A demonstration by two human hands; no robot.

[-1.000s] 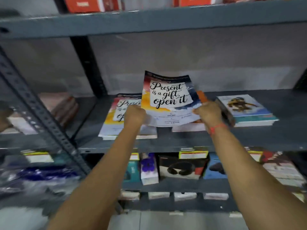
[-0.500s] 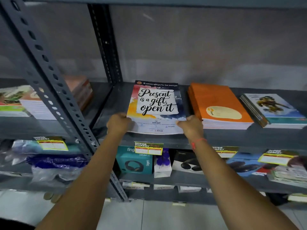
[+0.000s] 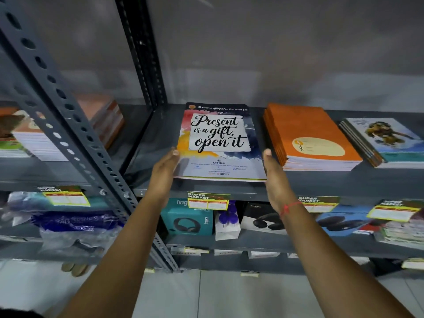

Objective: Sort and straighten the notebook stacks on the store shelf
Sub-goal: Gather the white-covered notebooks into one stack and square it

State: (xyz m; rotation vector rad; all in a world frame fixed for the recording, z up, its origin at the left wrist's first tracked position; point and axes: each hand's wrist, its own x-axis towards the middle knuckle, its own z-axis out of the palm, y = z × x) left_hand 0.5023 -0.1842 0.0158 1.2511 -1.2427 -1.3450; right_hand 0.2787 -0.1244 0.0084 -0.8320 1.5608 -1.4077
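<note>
A stack of notebooks with a "Present is a gift, open it" cover lies flat on the grey metal shelf. My left hand is flat against the stack's left edge, fingers straight. My right hand, a red thread on its wrist, is flat against the right edge. Neither hand grips anything. To the right lie an orange notebook stack and a stack with a light blue illustrated cover.
A perforated grey upright slants across the left. Behind it more notebook stacks sit on the neighbouring shelf. Yellow price tags hang on the shelf edge. Below are headphone boxes and other packaged goods.
The notebooks I held up a second ago now lie flat on the left stack. My fists have opened into flat hands at the stack's sides. The camera has moved closer.
</note>
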